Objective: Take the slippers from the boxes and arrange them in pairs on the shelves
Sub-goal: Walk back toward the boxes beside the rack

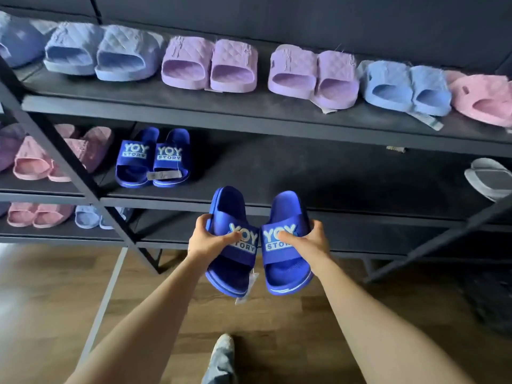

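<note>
I hold two dark blue slippers with "YOY STORY" printed on the straps, side by side in front of the middle shelf (318, 173). My left hand (208, 239) grips the left slipper (231, 261) across its strap; a white tag hangs from its heel. My right hand (306, 239) grips the right slipper (285, 270) the same way. A matching blue pair (153, 159) stands on the middle shelf to the left. No boxes are in view.
The top shelf (194, 106) carries light blue, lilac and pink slipper pairs in a row. Pink pairs (50, 159) sit at the left of the middle and bottom shelves. A grey slipper (487, 178) lies at the middle shelf's right. Black diagonal braces cross the rack; wooden floor below.
</note>
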